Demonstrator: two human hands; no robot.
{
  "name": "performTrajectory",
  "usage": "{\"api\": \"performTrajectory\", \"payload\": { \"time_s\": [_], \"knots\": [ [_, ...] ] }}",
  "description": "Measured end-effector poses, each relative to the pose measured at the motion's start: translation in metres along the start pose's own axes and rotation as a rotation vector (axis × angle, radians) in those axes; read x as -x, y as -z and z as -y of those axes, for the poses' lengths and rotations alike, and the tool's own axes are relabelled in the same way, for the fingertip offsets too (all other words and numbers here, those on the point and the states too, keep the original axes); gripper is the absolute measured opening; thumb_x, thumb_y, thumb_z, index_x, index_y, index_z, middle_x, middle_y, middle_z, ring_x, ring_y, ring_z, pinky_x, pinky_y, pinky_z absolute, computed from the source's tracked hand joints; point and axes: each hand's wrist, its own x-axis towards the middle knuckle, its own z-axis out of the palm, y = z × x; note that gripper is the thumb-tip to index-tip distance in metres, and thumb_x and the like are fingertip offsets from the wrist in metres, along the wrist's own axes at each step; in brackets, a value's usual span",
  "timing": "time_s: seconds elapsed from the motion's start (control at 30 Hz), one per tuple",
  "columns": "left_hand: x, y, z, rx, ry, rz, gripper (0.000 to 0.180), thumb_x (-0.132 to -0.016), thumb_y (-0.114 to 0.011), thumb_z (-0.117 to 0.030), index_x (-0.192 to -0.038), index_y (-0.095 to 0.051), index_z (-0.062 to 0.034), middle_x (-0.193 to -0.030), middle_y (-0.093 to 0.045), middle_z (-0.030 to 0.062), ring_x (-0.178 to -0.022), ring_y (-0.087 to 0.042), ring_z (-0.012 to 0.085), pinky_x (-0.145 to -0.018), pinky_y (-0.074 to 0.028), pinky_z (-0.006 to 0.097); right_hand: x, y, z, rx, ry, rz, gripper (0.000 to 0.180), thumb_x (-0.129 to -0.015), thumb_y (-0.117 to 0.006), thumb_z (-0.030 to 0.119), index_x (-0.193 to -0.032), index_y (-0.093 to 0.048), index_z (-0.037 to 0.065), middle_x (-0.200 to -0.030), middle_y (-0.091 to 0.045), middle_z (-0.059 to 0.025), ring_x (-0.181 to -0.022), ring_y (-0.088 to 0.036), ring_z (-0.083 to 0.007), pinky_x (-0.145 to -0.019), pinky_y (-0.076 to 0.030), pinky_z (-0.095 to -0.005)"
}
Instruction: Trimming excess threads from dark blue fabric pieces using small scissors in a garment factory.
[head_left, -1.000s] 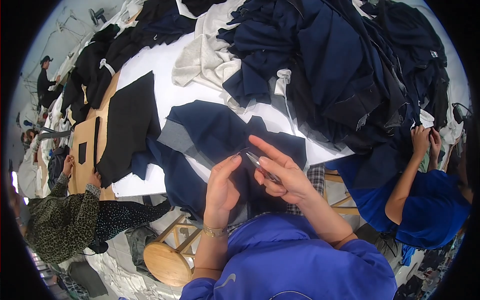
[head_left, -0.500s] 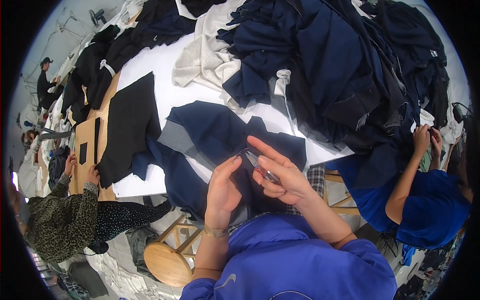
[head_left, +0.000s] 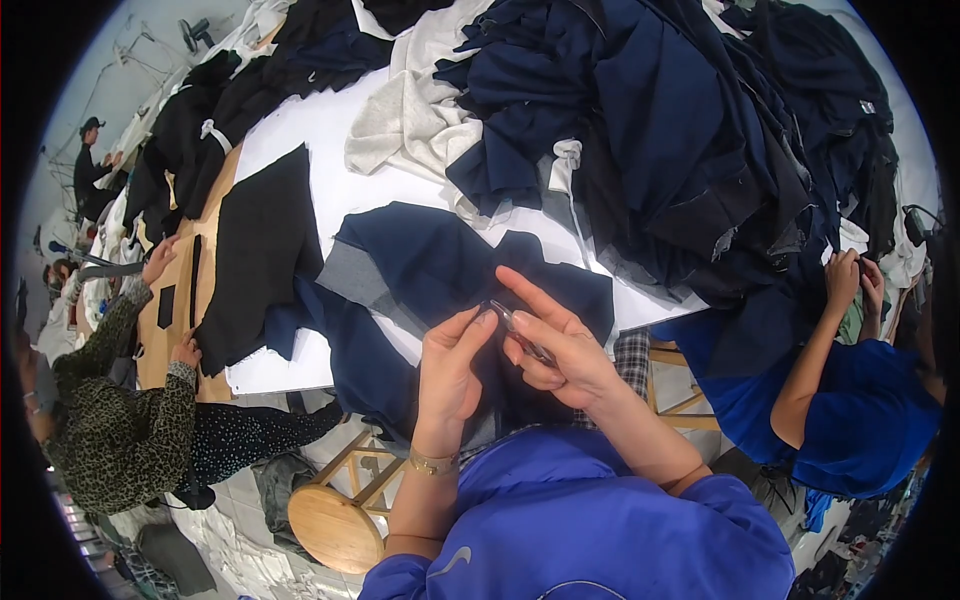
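My right hand (head_left: pixel 572 362) is closed around small thread snips (head_left: pixel 503 314), its index finger stretched forward past them. The snips' blades look pressed together, with their tips at the fingertips of my left hand (head_left: pixel 450 375). The left thumb and fingers pinch something too small to make out. Beneath both hands, dark navy fabric (head_left: pixel 415 245) drapes over the white table (head_left: pixel 285 358) and down into my lap. A grey panel (head_left: pixel 355 280) shows on this fabric, left of the hands.
A large navy fabric heap (head_left: pixel 640 120) covers the table's far right, beside light grey cloth (head_left: pixel 410 125). Black cut fabric (head_left: pixel 262 255) lies left. A wooden stool (head_left: pixel 336 528) stands below. Co-workers sit at left, in a patterned sleeve (head_left: pixel 140 430), and right, in a blue shirt (head_left: pixel 860 415).
The snips' blades, spread before, have come together, and my two hands have drawn closer at the fingertips. At left, the co-worker's far hand has reached forward across the board.
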Motion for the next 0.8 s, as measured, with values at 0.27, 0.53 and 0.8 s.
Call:
{"api": "performTrajectory", "payload": {
  "time_s": [0.27,0.53,0.8],
  "knots": [
    [0.0001,-0.0041,-0.0019,0.125,0.074,-0.011,0.015,-0.09,-0.054,-0.009,-0.097,-0.065,-0.0016,-0.089,-0.067,0.0066,-0.077,-0.061,0.0107,-0.072,-0.047,0.022,0.0008,-0.0029,0.0022,-0.037,-0.021,-0.026,0.048,-0.095,-0.047,0.016,-0.141,-0.032,0.019,-0.071,-0.055,-0.0033,-0.036,-0.03,-0.001,-0.033,-0.021,-0.0158],
    [-0.0003,-0.0014,0.0001,0.039,-0.017,-0.014,0.015,-0.087,-0.058,-0.005,-0.099,-0.066,-0.0013,-0.094,-0.067,0.0075,-0.083,-0.062,0.0106,-0.078,-0.046,0.022,0.0009,-0.0035,0.0027,-0.095,-0.079,-0.033,0.046,-0.096,-0.044,0.016,-0.14,-0.032,0.022,-0.071,-0.055,-0.0047,-0.036,-0.03,-0.0014,-0.032,-0.022,-0.0158],
    [0.0014,-0.0026,0.0001,-0.09,-0.097,-0.02,0.018,-0.086,-0.058,-0.001,-0.103,-0.065,-0.0001,-0.093,-0.067,0.0083,-0.084,-0.061,0.0098,-0.078,-0.046,0.022,-0.0014,-0.0051,0.0039,-0.151,-0.068,-0.02,0.046,-0.096,-0.044,0.015,-0.14,-0.032,0.022,-0.071,-0.054,-0.0049,-0.036,-0.03,-0.0019,-0.032,-0.022,-0.0163]
  ]
}}
